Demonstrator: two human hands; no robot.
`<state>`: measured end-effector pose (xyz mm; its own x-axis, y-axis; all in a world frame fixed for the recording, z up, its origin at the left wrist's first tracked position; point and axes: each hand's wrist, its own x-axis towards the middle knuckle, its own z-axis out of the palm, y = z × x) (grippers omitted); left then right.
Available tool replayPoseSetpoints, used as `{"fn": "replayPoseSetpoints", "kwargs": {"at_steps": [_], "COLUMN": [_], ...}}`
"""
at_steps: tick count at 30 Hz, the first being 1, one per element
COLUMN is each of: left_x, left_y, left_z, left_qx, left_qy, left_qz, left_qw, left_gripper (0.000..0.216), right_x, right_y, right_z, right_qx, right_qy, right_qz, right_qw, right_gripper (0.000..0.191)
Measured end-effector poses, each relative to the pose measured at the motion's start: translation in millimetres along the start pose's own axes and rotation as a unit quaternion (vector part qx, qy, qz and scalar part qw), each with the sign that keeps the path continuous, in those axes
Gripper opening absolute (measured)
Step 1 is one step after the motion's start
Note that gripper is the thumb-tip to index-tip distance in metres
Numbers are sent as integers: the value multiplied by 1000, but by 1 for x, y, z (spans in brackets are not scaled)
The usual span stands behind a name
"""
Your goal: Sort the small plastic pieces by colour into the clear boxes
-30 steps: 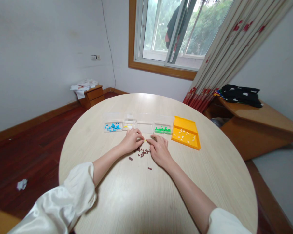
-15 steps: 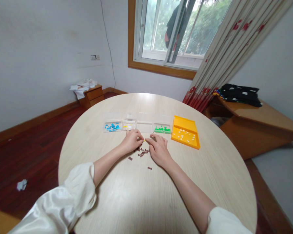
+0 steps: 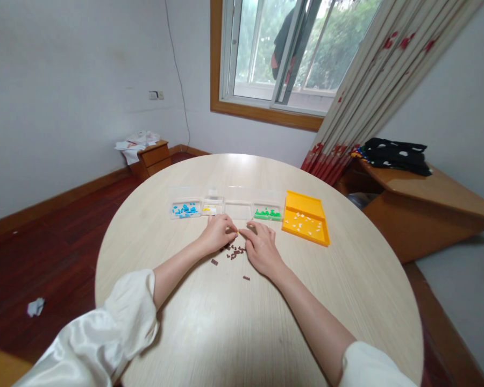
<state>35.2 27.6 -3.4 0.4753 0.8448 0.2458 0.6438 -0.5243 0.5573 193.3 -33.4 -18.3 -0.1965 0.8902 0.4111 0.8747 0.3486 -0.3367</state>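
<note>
A tiny yellow brick [image 3: 237,232] sits between the fingertips of both hands, over the middle of the table. My left hand [image 3: 220,232] is closed in a pinch on it. From the other side, the index fingertip of my right hand [image 3: 263,243] points at the piece, close to it or touching; that thumb is apart and lower down, beside the pile. Just below the hands lie several small brown bricks [image 3: 236,252], some partly hidden by fingers. Two brown pieces lie off from the pile: a flat plate [image 3: 214,262] and a narrow strip [image 3: 246,278].
Behind the hands stand clear boxes with blue bricks [image 3: 185,208], yellow pieces [image 3: 207,209] and green bricks [image 3: 267,213], plus one bare clear box [image 3: 237,209]. An open yellow case [image 3: 305,201] with white pieces is at the right. All rest on a round table [image 3: 210,333].
The view has shifted very slightly. Both hands keep nearly the same place around the yellow brick, which is now a little more covered by the fingertips.
</note>
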Motion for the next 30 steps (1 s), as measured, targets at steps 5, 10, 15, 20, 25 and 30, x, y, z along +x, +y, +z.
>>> {"fn": "replayPoseSetpoints", "kwargs": {"at_steps": [5, 10, 15, 20, 25, 30], "left_x": [0, 0, -1, -1, -1, -1], "left_y": [-1, -1, -1, 1, 2, 1], "left_z": [1, 0, 0, -1, 0, -1], "left_qx": [5, 8, 1, 5, 5, -5], "left_qy": [-2, -2, 1, 6, 7, 6], "left_qz": [0, -3, -3, -6, -8, 0], "left_qw": [1000, 1000, 1000, 1000, 1000, 1000], "left_gripper": [9, 10, 8, 6, 6, 8], "right_x": [0, 0, 0, 0, 0, 0], "right_y": [0, -1, 0, -1, -1, 0], "right_z": [0, -1, -2, -2, -1, -1], "right_qx": [1, 4, 7, 10, 12, 18], "right_qy": [-9, -15, -14, -12, -15, -13], "right_qz": [1, 2, 3, 1, -5, -12], "right_qw": [1000, 1000, 1000, 1000, 1000, 1000], "right_gripper": [36, 37, 36, 35, 35, 35]}}
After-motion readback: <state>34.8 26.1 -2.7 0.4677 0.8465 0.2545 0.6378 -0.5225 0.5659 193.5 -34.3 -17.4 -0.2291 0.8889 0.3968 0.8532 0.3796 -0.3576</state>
